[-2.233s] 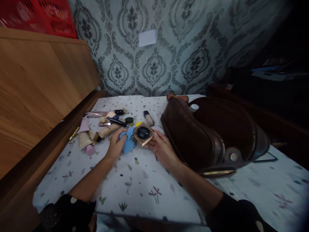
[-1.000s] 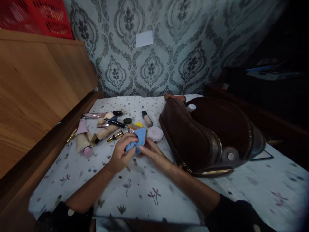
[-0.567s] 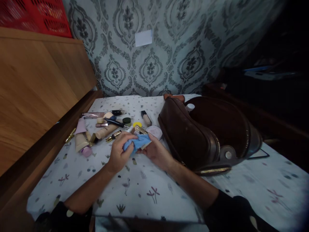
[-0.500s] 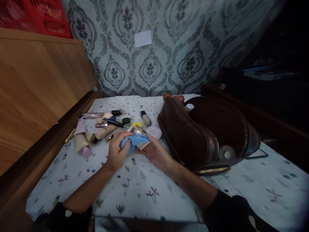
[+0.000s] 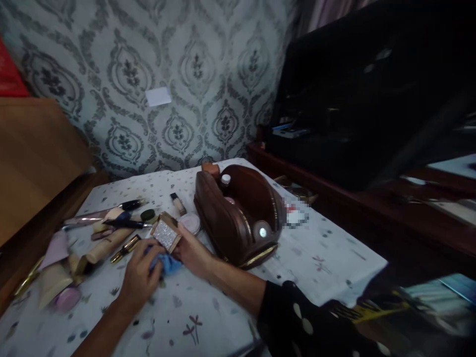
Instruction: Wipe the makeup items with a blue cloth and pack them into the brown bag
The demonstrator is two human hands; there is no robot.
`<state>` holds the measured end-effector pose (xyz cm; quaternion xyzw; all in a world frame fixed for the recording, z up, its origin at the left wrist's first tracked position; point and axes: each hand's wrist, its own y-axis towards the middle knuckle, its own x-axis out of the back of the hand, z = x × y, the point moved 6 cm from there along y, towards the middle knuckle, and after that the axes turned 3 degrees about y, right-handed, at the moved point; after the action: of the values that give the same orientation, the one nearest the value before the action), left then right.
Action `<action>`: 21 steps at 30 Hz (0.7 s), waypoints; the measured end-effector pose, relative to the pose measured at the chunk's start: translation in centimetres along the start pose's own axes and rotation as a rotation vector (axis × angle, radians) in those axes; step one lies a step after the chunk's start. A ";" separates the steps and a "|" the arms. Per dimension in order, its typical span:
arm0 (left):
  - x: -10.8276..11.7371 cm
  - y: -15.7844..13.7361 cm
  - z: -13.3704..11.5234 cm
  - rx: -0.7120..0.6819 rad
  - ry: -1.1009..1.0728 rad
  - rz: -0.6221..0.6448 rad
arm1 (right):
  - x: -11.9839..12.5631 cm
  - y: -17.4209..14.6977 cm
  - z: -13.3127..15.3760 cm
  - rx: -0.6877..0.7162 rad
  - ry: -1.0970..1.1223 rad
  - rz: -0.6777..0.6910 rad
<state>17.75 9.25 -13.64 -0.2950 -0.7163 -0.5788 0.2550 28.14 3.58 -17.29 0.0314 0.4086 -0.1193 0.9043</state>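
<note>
My right hand (image 5: 192, 252) grips a small gold box with a glittery silver face (image 5: 166, 235), tilted up above the table. My left hand (image 5: 143, 267) has its fingers curled round a crumpled blue cloth (image 5: 169, 264), just below the box. Behind the box lies a round pale compact (image 5: 189, 223). A small bottle with a black cap (image 5: 178, 204) lies farther back. To the right stands a brown leather bag (image 5: 219, 223), unzipped, with a white-capped bottle (image 5: 225, 180) inside.
Makeup brushes (image 5: 100, 215), a gold lipstick (image 5: 125, 249), a beige tube (image 5: 54, 285) and other cosmetics crowd the table's left side. A wooden cabinet (image 5: 40, 153) borders the left. A dark red ledge (image 5: 297, 171) runs along the right.
The view has swung to the right. The box has been turned so its glittery face shows, and the blue cloth now hangs lower, beneath it in my left hand.
</note>
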 end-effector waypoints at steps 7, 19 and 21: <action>-0.7 -0.7 5.5 0.564 -0.359 -0.017 | 0.7 0.6 -0.6 -0.090 0.065 -0.048; -0.3 -0.8 7.4 0.605 -0.207 -0.027 | 2.0 0.4 -1.0 0.074 -0.398 -0.173; -0.4 -0.6 6.9 0.500 -0.104 -0.008 | 2.1 0.4 -0.9 0.108 -0.423 -0.182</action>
<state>17.39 15.85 -15.73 -0.2490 -0.8506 -0.3685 0.2805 28.89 3.75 -19.46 0.0169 0.2042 -0.2257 0.9524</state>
